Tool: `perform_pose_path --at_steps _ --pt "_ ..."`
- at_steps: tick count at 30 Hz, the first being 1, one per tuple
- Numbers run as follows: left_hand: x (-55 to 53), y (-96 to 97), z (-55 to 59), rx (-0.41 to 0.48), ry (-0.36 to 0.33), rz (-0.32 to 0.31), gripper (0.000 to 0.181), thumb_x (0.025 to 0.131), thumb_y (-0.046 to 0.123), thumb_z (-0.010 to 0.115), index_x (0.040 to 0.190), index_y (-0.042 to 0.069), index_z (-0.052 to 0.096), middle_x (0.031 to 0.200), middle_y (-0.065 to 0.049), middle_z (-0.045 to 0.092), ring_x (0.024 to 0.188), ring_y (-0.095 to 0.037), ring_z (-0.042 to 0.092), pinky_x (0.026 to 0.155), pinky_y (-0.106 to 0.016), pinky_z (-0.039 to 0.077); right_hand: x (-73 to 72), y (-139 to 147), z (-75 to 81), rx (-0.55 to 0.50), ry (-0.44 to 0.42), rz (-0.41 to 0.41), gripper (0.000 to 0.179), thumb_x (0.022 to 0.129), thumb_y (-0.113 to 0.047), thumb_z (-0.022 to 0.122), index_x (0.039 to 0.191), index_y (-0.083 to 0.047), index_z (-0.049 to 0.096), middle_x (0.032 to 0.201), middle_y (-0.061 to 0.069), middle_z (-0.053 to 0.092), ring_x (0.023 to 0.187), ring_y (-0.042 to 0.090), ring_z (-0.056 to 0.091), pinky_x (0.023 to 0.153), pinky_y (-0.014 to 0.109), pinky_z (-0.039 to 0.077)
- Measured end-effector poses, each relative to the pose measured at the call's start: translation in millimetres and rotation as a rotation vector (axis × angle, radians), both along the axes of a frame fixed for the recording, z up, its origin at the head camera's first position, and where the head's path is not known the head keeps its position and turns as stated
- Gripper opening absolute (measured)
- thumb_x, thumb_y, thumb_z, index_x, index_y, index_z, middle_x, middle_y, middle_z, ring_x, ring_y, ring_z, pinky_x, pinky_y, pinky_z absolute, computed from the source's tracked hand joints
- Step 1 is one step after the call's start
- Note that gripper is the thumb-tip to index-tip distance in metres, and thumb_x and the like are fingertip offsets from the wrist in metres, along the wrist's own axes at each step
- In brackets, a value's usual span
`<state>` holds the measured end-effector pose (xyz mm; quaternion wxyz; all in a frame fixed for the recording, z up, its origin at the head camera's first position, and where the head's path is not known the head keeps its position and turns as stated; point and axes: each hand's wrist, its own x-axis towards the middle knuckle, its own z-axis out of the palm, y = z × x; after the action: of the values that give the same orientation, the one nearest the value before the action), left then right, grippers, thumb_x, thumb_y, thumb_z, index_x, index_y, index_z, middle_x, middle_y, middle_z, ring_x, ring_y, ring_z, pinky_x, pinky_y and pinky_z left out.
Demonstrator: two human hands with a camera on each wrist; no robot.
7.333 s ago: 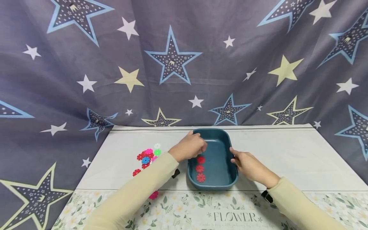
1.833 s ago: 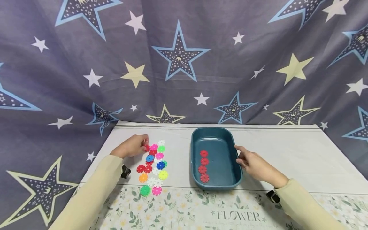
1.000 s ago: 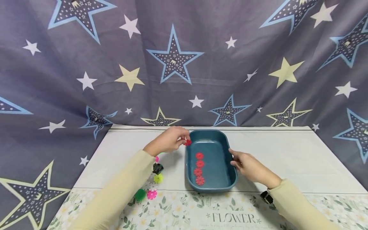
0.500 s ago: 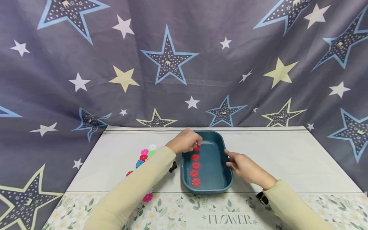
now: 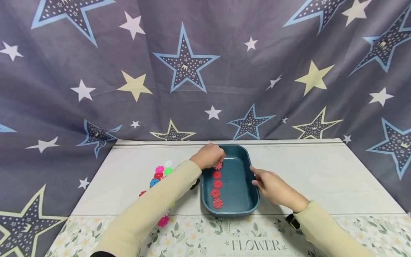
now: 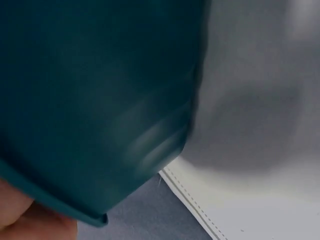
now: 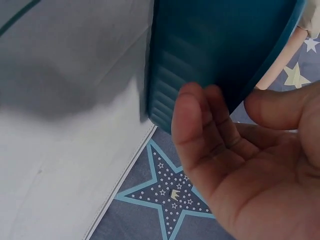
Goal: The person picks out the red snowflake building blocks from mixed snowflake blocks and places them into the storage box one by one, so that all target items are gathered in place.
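Observation:
A teal plastic tray [image 5: 239, 185] stands on the table, with a column of several red interlocking discs [image 5: 217, 184] along its left side. My left hand [image 5: 209, 156] reaches over the left rim near the far corner. Its curled fingers pinch the farthest red disc [image 5: 218, 165], which lies in line with the others; the fingertips are partly hidden. In the left wrist view, fingers [image 6: 40, 222] show beside the rim over the outer wall [image 6: 125, 100]. My right hand [image 5: 273, 185] grips the right rim, thumb on top and fingers [image 7: 192, 120] against the outer wall.
Loose discs in pink [image 5: 160, 169], green [image 5: 168, 170], blue [image 5: 154, 182], white and red lie left of the tray, partly covered by my left sleeve [image 5: 157, 203]. A star-patterned curtain [image 5: 257, 71] hangs behind the table. A floral cloth strip [image 5: 192, 232] runs along the front.
My left hand took a red disc from the loose pile, carried it right over the rim and lowered it at the far end of the column. The right hand stays on the tray.

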<state>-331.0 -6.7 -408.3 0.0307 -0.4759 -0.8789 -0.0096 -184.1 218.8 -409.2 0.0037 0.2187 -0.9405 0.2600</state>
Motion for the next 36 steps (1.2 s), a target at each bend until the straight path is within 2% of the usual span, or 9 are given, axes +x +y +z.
perform_pose_path --at_steps 5,9,14,17,21,27,31,34,36 --pt "0.0 2.7 -3.7 -0.097 0.055 0.053 0.044 0.071 -0.003 0.064 0.051 0.020 0.032 0.051 0.008 0.020 0.057 -0.013 0.021 0.057 -0.026 0.024 -0.9 -4 2.2 -0.005 0.016 0.004 0.047 0.093 -0.004 0.057 0.135 0.012 0.040 0.064 -0.008 0.044 0.052 0.003 0.036 0.054 0.025 0.036" --pt "-1.3 -0.7 -3.0 -0.091 0.011 0.096 0.040 0.075 -0.001 0.068 0.055 0.020 0.040 0.055 0.009 0.031 0.056 -0.010 0.029 0.056 -0.023 0.030 -2.4 -7 2.8 -0.005 0.021 0.010 0.048 0.093 -0.004 0.057 0.135 0.012 0.040 0.063 -0.007 0.042 0.051 0.003 0.035 0.054 0.025 0.036" --pt "-1.9 -18.6 20.8 0.060 -0.033 0.040 0.014 0.080 0.001 0.068 0.074 0.013 0.065 0.072 0.005 0.059 0.068 -0.012 0.052 0.067 -0.025 0.045 -5.2 -8 4.4 0.002 0.031 0.016 0.048 0.094 -0.005 0.057 0.135 0.012 0.040 0.060 -0.007 0.040 0.050 0.004 0.032 0.055 0.025 0.036" --pt "-0.9 -34.5 38.5 0.121 -0.025 0.001 0.007 0.083 0.003 0.068 0.083 0.010 0.069 0.077 0.003 0.063 0.073 -0.015 0.054 0.072 -0.028 0.045 -6.2 -7 5.2 0.007 0.034 0.015 0.048 0.093 -0.005 0.057 0.135 0.013 0.041 0.060 -0.006 0.039 0.050 0.004 0.032 0.055 0.025 0.036" --pt "5.1 -58.7 54.8 0.162 0.000 0.010 0.005 0.084 0.008 0.071 0.087 0.012 0.069 0.081 0.003 0.063 0.077 -0.015 0.053 0.072 -0.028 0.045 -6.0 -6 5.4 0.005 0.031 0.015 0.048 0.093 -0.004 0.058 0.134 0.013 0.041 0.060 -0.006 0.039 0.050 0.004 0.032 0.054 0.025 0.035" --pt "27.8 -92.3 59.3 0.215 0.016 -0.007 0.004 0.083 0.007 0.070 0.087 0.009 0.070 0.084 0.001 0.066 0.079 -0.016 0.059 0.096 -0.033 0.040 -2.5 -3 3.4 0.007 0.014 0.014 0.047 0.094 -0.004 0.057 0.134 0.014 0.041 0.059 -0.006 0.038 0.050 0.003 0.032 0.055 0.025 0.036" --pt "52.6 -113.5 54.5 0.240 0.029 -0.029 0.007 0.081 0.009 0.073 0.087 0.010 0.069 0.087 0.000 0.066 0.083 -0.016 0.058 0.094 -0.034 0.041 0.5 -1 2.8 0.001 0.001 0.011 0.046 0.094 -0.004 0.056 0.134 0.014 0.040 0.059 -0.006 0.038 0.049 0.004 0.030 0.054 0.025 0.035" --pt "73.0 -131.1 47.9 0.227 0.023 -0.001 0.010 0.081 0.012 0.075 0.089 0.011 0.069 0.087 0.001 0.065 0.083 -0.015 0.055 0.082 -0.031 0.046 1.5 -1 3.2 -0.007 0.005 0.016 0.047 0.094 -0.004 0.056 0.134 0.014 0.040 0.058 -0.007 0.039 0.048 0.004 0.030 0.053 0.024 0.035" --pt "85.3 -142.7 41.7 0.210 0.007 0.022 0.011 0.081 0.013 0.075 0.089 0.011 0.069 0.087 0.001 0.065 0.084 -0.015 0.055 0.085 -0.033 0.046 1.8 0 3.8 -0.010 0.006 0.022 0.047 0.094 -0.004 0.056 0.134 0.015 0.040 0.059 -0.007 0.040 0.048 0.003 0.030 0.052 0.024 0.034"
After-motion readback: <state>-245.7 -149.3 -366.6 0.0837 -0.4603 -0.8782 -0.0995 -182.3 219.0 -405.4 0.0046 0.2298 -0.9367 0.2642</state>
